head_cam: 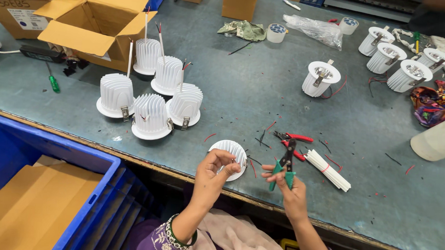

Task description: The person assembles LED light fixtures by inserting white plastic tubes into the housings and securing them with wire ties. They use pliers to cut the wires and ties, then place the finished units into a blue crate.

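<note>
Left hand pinched at the lamp's wire; cutter in the right hand, just right of it.

The left hand (214, 165) was pinched on something thin, likely a wire end, at the front of the finned lamp (229, 156), low in the frame's centre. The right hand (281, 181) grasped the green-handled cutter (285, 165), long axis upright, tip pointing up the frame, near but apart from the pinch. Red pliers (294, 144) and a bundle of white sleeves (328, 169) lay further right on the table (264, 92).
</note>
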